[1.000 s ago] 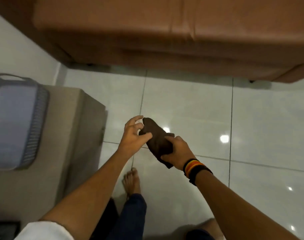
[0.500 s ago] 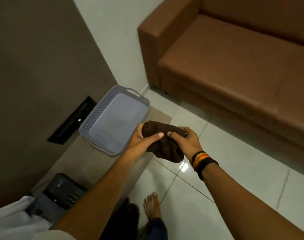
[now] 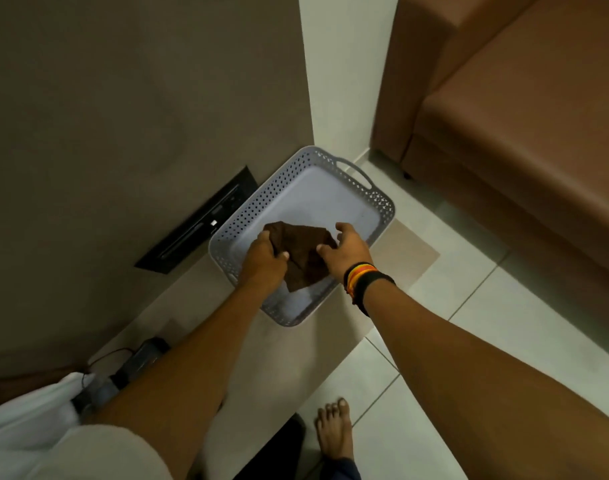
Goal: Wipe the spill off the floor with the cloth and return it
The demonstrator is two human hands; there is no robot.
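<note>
Head view, brown cloth point(image 3: 301, 252) over the grey perforated tray point(image 3: 382, 202) on a low table point(image 3: 405, 254), left hand point(image 3: 265, 259) fingers closed on its left edge, right hand point(image 3: 346, 251) fingers spread loosely at its right edge, brown sofa point(image 3: 511, 133) beyond, black wall panel point(image 3: 199, 223) left, bare foot point(image 3: 334, 433) on tiled floor point(image 3: 504, 306).

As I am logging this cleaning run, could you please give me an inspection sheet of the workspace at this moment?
Surface: beige low table against the wall; white tiled floor, no spill seen.
Job's things: brown cloth over the grey perforated tray.
Clutter: dark device on the table's near end.
Grippers: left hand grips the cloth's edge; right hand open, fingers at the cloth.
Cables: thin cord by the device.
Surroundings: brown sofa, dark wall panel, bare foot.
</note>
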